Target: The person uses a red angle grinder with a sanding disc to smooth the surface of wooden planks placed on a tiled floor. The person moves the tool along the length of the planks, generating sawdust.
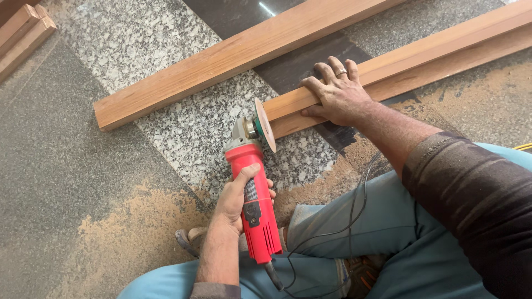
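We see a speckled grey granite floor (166, 50) with a dark polished slab (233, 14) set into it at the top. Sawdust (127, 232) lies thick below that slab, and stacked wooden strips (19, 33) sit far left of it.

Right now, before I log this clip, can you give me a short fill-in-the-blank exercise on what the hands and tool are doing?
1. The left hand grips a ____ angle grinder.
2. The grinder's sanding disc sits at the end of the wooden beam under the ____ hand.
3. The right hand wears a ____ on one finger.
4. Pale ____ lies in patches on the granite floor.

Missing words: red; right; ring; sawdust
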